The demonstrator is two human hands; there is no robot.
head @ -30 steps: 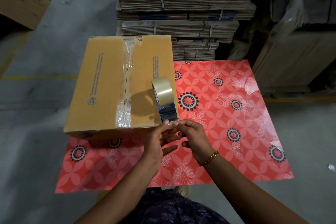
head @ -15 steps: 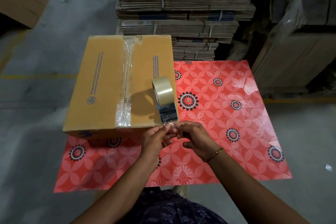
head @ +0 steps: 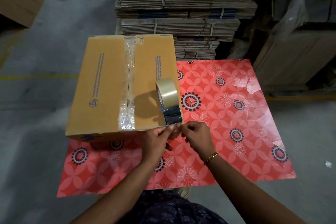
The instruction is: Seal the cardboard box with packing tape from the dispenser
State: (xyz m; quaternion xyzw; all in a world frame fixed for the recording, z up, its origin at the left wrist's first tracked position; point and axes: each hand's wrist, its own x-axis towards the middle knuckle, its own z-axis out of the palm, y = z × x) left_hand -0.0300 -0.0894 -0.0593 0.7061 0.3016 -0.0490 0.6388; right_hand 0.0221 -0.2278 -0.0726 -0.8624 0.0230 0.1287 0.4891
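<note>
Beyond my fingers, up and to the left of the pinch, sat the cardboard box (head: pixel 109 85) on the red flowered table (head: pixel 227 132), its top seam already covered by 1 wrinkled strip of clear tape (head: pixel 128 87). It looked light but stiff at the edges; I judged it would slide on the glossy cover if I pulled tape hard across it, so a palm pressed on a flap would be the way to steady it.

Just ahead of my grip, standing on its edge at the box's near right corner, was the tape roll (head: pixel 166 92) — a bare roll, no handled dispenser that I could see. It seemed light and prone to tipping or rolling.

Between my 2 hands hung the free tape end (head: pixel 173 127), thin, limp, sticky and glossy, likely to fold onto itself. My left hand (head: pixel 156 140) pinched 1 corner of it with thumb and forefinger pressed together, and my right hand (head: pixel 197 136) pinched the other side, remaining fingers curled. Holding by the outer corners seemed safest.
</note>
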